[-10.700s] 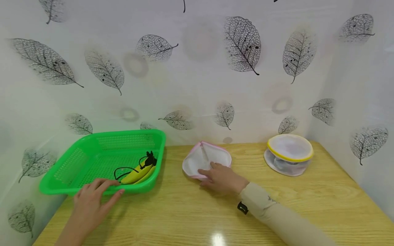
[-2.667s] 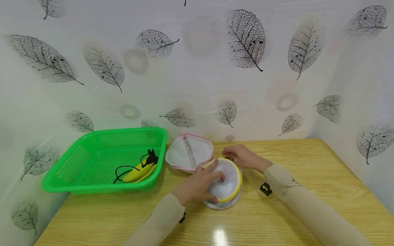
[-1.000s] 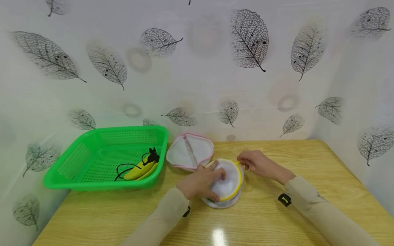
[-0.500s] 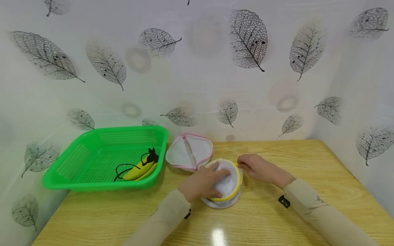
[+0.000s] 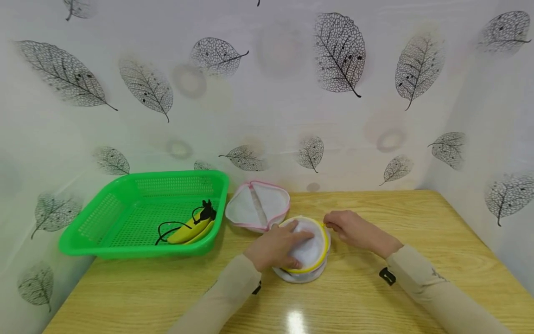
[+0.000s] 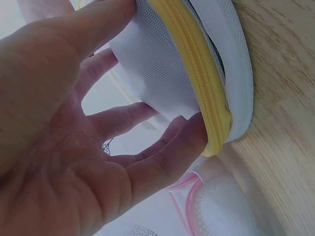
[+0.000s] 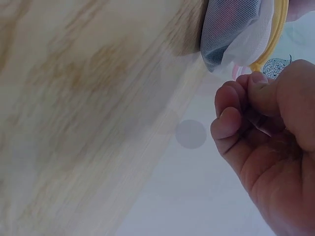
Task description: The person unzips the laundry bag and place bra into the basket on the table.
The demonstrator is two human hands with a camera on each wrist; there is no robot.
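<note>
A round white mesh laundry bag (image 5: 308, 250) with a yellow zipper rim stands on the table in front of me. My left hand (image 5: 278, 246) rests on its top with the fingers spread; in the left wrist view, fingertips (image 6: 194, 132) touch the yellow zipper (image 6: 199, 73). At the rim's far right, my right hand (image 5: 354, 231) pinches the small yellow zipper pull (image 7: 256, 67) between thumb and forefinger. Much of the pull is hidden by the fingertips. Just behind the bag lies a second mesh laundry bag (image 5: 242, 206) with pink trim.
A green plastic basket (image 5: 137, 253) stands at the left on the wooden table (image 5: 354, 301). Inside it lie a yellow banana-shaped thing (image 5: 183, 233) and a black cord (image 5: 159, 232). A white leaf-print curtain (image 5: 275, 111) hangs behind the table.
The yellow-rimmed bag came from the back right to the middle; the pink-trimmed one shifted left. My left hand left the basket for the bag. My right hand moved rightward along the yellow rim.
</note>
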